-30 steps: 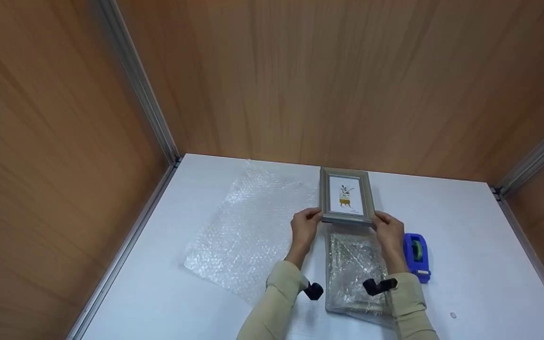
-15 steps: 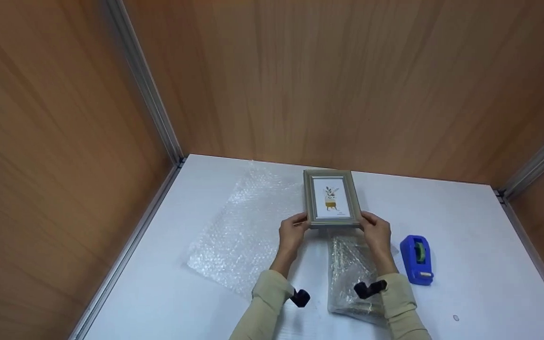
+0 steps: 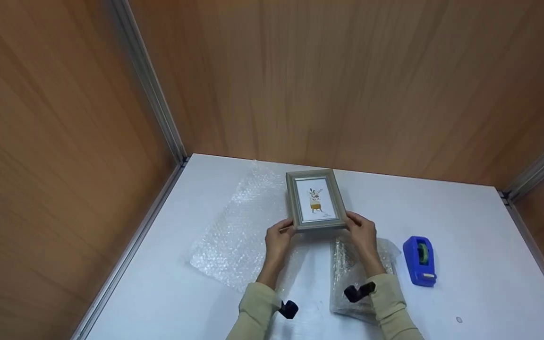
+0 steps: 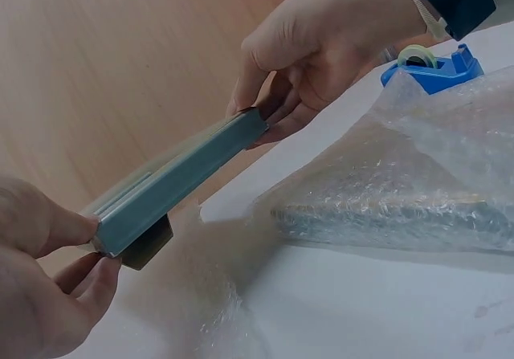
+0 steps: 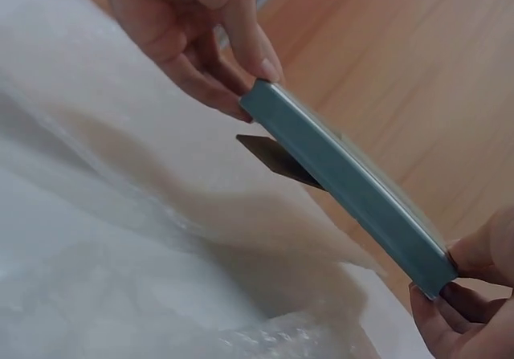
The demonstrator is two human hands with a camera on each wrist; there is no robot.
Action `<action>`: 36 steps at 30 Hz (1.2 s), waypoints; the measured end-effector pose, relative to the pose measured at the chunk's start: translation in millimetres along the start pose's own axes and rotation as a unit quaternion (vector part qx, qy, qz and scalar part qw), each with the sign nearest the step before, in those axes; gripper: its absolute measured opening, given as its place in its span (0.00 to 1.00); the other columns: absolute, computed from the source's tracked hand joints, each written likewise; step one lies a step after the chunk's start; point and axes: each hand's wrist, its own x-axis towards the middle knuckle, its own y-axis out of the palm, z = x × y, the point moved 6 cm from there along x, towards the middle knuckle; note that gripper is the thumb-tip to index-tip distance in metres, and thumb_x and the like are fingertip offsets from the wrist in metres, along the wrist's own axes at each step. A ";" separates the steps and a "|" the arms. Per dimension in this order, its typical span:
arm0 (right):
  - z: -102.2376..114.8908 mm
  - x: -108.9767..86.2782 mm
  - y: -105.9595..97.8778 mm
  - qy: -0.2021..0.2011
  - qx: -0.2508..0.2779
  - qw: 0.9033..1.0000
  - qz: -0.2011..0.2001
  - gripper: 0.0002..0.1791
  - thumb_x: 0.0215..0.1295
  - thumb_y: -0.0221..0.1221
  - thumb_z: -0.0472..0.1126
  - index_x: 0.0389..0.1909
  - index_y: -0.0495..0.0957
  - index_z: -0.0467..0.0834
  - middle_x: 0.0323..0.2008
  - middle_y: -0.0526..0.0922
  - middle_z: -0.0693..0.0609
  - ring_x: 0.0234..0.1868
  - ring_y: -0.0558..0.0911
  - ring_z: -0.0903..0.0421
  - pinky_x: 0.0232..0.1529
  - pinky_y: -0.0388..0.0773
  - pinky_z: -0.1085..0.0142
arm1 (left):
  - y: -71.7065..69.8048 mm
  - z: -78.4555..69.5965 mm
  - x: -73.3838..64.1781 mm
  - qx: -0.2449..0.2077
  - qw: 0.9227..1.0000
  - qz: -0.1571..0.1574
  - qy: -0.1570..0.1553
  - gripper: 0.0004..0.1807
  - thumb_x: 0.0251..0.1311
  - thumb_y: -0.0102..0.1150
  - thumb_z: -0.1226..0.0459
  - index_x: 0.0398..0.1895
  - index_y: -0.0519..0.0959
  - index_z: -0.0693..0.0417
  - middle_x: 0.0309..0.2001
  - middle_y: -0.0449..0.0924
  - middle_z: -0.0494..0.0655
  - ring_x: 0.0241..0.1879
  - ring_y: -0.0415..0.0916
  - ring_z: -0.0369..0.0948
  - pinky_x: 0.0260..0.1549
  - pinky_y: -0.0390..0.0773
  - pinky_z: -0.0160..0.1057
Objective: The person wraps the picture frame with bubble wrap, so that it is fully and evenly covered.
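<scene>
A grey-green picture frame (image 3: 317, 199) with a plant print is held up off the table, its face toward the head camera. My left hand (image 3: 277, 242) pinches its lower left corner, thumb on the front and fingers behind. The lower right corner is pinched the same way by my right hand (image 3: 361, 234). In the right wrist view a stand flap (image 5: 277, 160) sticks out from the frame's back. Beneath and left of the frame spreads a sheet of bubble wrap (image 3: 234, 236). Below my right hand lies a second frame wrapped in bubble wrap (image 3: 347, 283), partly hidden by the right forearm.
A blue tape dispenser (image 3: 419, 262) with green tape stands right of the wrapped frame. A small clear scrap (image 3: 459, 319) lies near the front right of the white table (image 3: 470, 245). Wood-grain panels (image 3: 347, 85) close off the back and sides.
Both hands have carried the picture frame leftward, from above the wrapped frame to over the right part of the bubble wrap sheet. It now tilts slightly. More of the wrapped frame's upper right shows.
</scene>
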 end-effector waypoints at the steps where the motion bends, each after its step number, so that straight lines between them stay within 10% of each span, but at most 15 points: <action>1: 0.0 -0.4 2.5 -0.001 -0.002 1.000 0.001 0.19 0.68 0.51 0.39 0.57 0.72 0.37 0.53 0.76 0.39 0.52 0.77 0.47 0.51 0.75 0.59 | -2.9 1.2 -1.2 0.003 1.000 -0.005 0.002 0.16 0.59 0.55 0.65 0.51 0.78 0.53 0.45 0.80 0.45 0.43 0.77 0.39 0.43 0.77 0.37; 36: -8.3 -5.7 79.1 -0.022 -0.058 0.997 0.036 0.17 0.64 0.56 0.40 0.53 0.77 0.40 0.51 0.78 0.43 0.50 0.78 0.50 0.49 0.76 0.60 | -69.9 47.5 -24.1 -0.051 0.994 -0.091 -0.029 0.17 0.58 0.56 0.67 0.52 0.77 0.60 0.49 0.79 0.55 0.46 0.77 0.46 0.42 0.78 0.40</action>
